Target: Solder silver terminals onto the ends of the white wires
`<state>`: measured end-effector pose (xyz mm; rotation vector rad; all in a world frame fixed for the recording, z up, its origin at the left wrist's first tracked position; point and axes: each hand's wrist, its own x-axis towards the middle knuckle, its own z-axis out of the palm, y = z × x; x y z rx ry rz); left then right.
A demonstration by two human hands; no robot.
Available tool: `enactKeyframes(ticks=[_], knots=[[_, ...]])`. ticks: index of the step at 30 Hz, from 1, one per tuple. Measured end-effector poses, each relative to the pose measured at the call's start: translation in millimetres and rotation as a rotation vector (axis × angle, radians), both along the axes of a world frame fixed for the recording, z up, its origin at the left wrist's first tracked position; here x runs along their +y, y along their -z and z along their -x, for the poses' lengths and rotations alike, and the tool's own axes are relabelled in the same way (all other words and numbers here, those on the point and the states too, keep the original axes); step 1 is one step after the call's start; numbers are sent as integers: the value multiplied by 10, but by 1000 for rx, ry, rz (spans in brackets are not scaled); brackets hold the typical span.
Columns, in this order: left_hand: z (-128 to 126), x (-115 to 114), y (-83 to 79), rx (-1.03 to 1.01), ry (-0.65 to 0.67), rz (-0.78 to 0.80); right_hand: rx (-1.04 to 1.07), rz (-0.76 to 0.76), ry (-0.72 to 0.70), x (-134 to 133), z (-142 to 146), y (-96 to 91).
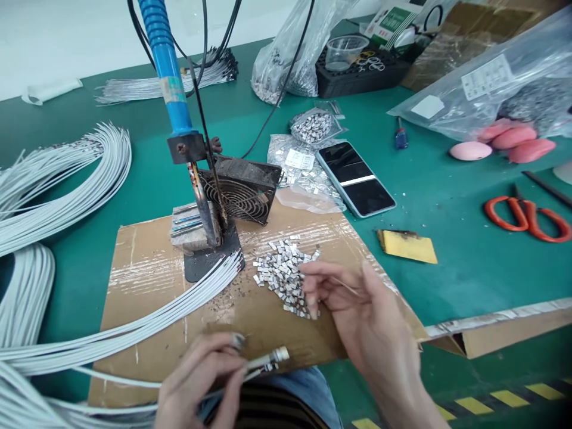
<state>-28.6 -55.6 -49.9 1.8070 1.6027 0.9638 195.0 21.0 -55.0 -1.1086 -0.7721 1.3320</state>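
Note:
My left hand [203, 378], partly blurred, is closed on white cables [259, 361] near the board's front edge. Their connector ends stick out to the right of my fingers. My right hand [357, 304] is over the right side of a pile of small metal connectors [283, 268], thumb apart from the fingers. I make out no connector in it, though the palm is partly shaded. To the left, a bundle of white cables [179, 310] rests with its stripped tips on a dark plate [194, 271]. Above that stands a blue-handled soldering iron [167, 89] in a clamp, pointing down.
A black fan [241, 193] leans behind the iron. A phone [357, 179], a yellow sponge [409, 246] and orange-handled scissors [527, 215] lie to the right. Coiled white cables [102, 173] fill the left side. Bags of connectors [313, 125] lie behind the cardboard [138, 286].

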Motion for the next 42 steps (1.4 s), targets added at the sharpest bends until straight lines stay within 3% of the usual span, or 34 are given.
enactKeyframes(ticks=[3,5,7,11,13,16,21,24,28,31,34,38,42], knots=[[306,41,86,353,-95,-200,-111,10,148,-17,-163,59],[528,111,119,585,-131,-251,-159,28,162,-43,-198,88],[709,189,128,738,-34,-320,-207,40,138,-66,-185,95],[845,303,65,790,109,-369,-443,-24,61,-82,-88,36],[826,330,12,733,117,-318,-635,-127,11,-72,-29,-5],[790,333,-58,609,24,-232,-891,-298,-40,-28,63,-30],[836,288,-145,634,35,-250,-1069,-470,-121,93,198,42],[873,268,-185,569,90,-157,-1147,-512,-174,151,245,81],[732,238,-251,390,105,-25,-1153,-546,-181,160,278,83],[418,216,-313,155,65,71,-1109,-568,-118,120,285,78],[71,248,-349,-77,113,217,-1064,-588,-39,73,276,86],[-164,373,-324,-363,-15,453,-1036,-588,-6,36,253,110],[-148,455,-291,-606,-148,558,-1013,-568,15,28,225,124]])
